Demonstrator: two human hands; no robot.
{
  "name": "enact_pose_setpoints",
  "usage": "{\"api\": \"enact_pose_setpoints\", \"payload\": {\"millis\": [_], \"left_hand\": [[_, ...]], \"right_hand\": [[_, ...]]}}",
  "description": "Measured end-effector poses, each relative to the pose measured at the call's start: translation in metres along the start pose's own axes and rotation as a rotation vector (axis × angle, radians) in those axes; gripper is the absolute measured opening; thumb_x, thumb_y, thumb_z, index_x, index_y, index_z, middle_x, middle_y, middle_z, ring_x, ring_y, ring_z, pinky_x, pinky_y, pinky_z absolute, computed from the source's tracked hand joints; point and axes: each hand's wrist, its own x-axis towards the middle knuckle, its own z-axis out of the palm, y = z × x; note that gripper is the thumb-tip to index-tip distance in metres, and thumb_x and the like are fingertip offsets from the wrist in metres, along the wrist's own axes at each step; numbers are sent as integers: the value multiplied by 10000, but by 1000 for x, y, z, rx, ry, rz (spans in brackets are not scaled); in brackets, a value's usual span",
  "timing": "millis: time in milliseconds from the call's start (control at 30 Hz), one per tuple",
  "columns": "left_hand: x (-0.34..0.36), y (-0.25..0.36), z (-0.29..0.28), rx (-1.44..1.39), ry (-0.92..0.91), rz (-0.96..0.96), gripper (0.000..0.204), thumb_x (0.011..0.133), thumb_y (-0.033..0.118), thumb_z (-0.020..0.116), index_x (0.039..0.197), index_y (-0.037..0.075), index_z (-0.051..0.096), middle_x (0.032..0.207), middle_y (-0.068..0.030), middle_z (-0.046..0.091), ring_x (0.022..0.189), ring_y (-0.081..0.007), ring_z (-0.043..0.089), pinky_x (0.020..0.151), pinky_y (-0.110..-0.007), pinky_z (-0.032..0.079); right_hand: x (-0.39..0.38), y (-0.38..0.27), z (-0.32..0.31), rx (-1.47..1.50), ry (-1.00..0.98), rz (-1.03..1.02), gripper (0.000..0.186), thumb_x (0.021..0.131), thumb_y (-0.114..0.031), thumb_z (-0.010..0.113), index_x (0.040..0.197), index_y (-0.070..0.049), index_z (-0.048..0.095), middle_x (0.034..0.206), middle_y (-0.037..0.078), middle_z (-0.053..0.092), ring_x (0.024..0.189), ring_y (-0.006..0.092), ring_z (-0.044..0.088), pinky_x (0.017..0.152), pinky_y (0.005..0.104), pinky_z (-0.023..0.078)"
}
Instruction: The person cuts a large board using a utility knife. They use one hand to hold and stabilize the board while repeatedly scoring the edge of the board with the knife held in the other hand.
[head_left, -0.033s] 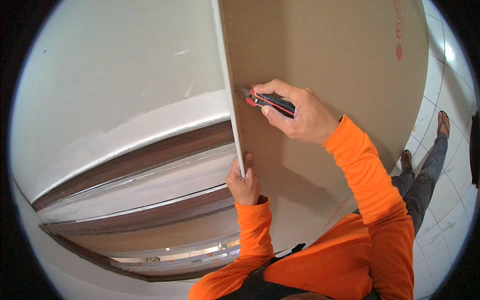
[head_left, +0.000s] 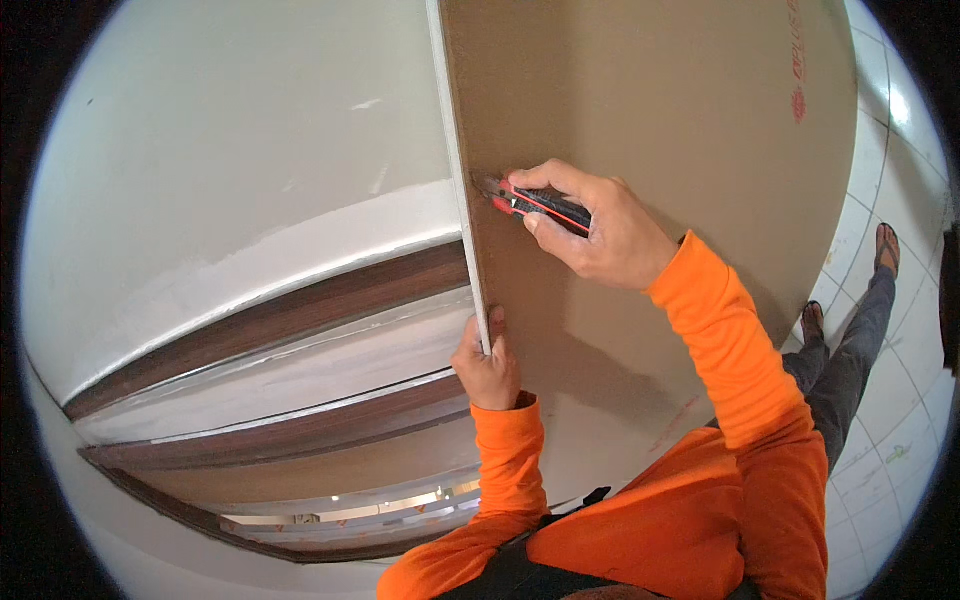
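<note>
Right hand (head_left: 610, 228): at the center of the frame. The grip is closed on a black and red utility knife (head_left: 548, 208), with thumb and fingers on opposite sides of its body. The knife points toward the upper left. Its head lies over the brown panel (head_left: 660, 120), just beside the panel's pale edge (head_left: 458, 170). Whether the blade contacts the panel cannot be determined.

Left hand (head_left: 488, 372): below the knife, near the lower center of the frame. The grip is closed around the panel's pale edge at its lower end, with the thumb on the brown face and the other fingers on the opposite side.

The panel extends from the top center toward the right of the frame and bears a red printed mark (head_left: 799, 104) at upper right. A white surface (head_left: 260, 130) fills the upper left; dark brown strips (head_left: 290, 315) cross the frame below it. Floor tiles (head_left: 905, 345) are visible along the right side.
</note>
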Motion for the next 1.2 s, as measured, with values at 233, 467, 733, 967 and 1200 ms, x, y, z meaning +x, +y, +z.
{"api": "enact_pose_setpoints", "payload": {"millis": [233, 467, 733, 967, 1200], "left_hand": [[0, -5, -4, 98, -45, -94, 215, 1017, 204, 693, 1014, -10, 703, 707, -100, 553, 699, -133, 483, 643, -310, 466], [-5, -18, -6, 7, -58, -69, 272, 842, 7, 626, 1089, 53, 730, 843, -174, 718, 725, -216, 702, 711, -362, 550], [4, -18, 6, -55, -15, 14, 157, 952, 180, 711, 974, 24, 699, 690, -213, 602, 579, -353, 614, 607, -382, 504], [-2, -13, 0, -19, -32, -24, 124, 921, 139, 690, 983, 32, 694, 730, -233, 626, 648, -406, 659, 635, -409, 524], [1, -18, -2, -88, -93, -46, 173, 893, 119, 706, 1055, 59, 700, 867, -215, 689, 787, -335, 717, 740, -405, 548]], "right_hand": [[-2, 7, 2, -8, -19, 18, 331, 951, -156, 680, 1261, -44, 647, 1064, 183, 765, 941, 291, 764, 838, 382, 593], [-3, 1, 3, -181, -96, 73, 417, 960, -222, 715, 1342, -109, 593, 1080, 157, 742, 967, 252, 750, 846, 390, 589], [-10, -17, 3, -106, -138, 381, 605, 987, -208, 705, 1536, -131, 461, 1030, 97, 712, 780, 152, 688, 695, 325, 584], [-24, -23, 20, 100, -97, 374, 616, 1033, -201, 654, 1584, -128, 387, 977, 31, 644, 694, 91, 604, 604, 256, 534], [-19, -21, 26, 127, -51, 389, 554, 1068, -234, 566, 1578, -138, 372, 914, 12, 622, 672, 76, 556, 609, 263, 510]]}}
